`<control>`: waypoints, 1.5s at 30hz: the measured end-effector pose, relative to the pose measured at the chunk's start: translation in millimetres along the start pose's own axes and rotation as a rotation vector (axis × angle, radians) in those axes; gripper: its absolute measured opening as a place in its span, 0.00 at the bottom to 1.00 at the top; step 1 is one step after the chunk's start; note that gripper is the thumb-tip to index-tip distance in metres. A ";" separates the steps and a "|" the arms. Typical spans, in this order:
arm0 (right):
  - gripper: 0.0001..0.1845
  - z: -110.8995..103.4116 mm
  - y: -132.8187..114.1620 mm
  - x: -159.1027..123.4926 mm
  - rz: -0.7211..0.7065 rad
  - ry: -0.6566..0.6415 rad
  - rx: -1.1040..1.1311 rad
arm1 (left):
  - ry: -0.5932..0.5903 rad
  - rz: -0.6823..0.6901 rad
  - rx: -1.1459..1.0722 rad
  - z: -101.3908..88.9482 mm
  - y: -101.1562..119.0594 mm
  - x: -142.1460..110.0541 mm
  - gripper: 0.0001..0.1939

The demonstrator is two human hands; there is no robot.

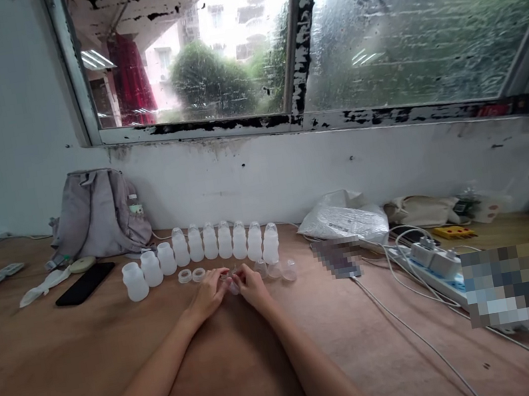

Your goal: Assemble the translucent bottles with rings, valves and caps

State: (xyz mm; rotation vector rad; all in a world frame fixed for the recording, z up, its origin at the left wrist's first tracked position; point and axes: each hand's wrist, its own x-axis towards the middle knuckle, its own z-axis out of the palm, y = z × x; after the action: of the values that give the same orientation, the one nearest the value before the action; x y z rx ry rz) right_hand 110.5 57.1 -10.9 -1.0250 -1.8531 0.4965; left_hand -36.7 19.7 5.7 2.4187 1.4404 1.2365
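Note:
My left hand (211,293) and my right hand (251,285) meet low over the table, fingers closed together on a small translucent bottle part (233,287). My fingers cover most of it, so I cannot tell whether it is a ring, a nipple or both. Beside my left hand lie two white screw rings (185,276). To the right of my right hand stand clear domed caps (289,271). Behind my hands curves a row of white baby bottles: several wear clear caps (224,240), while three at the left end are open-necked (135,282).
A black phone (85,284) and a grey backpack (95,216) are on the left. At the right are a silvery plastic bag (344,218), a blurred phone (338,258) on a white cable (408,329), and a power strip (429,272). The wooden table (232,365) ends close to my body.

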 end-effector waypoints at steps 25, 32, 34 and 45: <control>0.10 6.4 -4.1 -5.6 -0.031 -0.064 -0.029 | -0.118 0.026 -0.064 -1.7 -11.8 -3.5 0.19; 0.10 8.9 -5.6 -4.2 -0.023 -0.043 -0.112 | -0.116 0.029 -0.038 -0.5 -11.7 -3.5 0.18; 0.11 9.6 -5.4 -4.6 -0.030 -0.043 -0.136 | -0.124 0.036 -0.023 -0.8 -10.5 -3.7 0.18; 0.17 -4.0 1.8 -3.9 0.021 0.022 -0.315 | -0.056 -0.064 0.154 -8.7 -36.5 -2.3 0.20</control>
State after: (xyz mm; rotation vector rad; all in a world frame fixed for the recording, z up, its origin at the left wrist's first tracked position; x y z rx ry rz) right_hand 115.6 54.6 -12.3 -1.2523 -1.9417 0.2059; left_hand -68.9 35.6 -5.5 2.4592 1.6394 1.0728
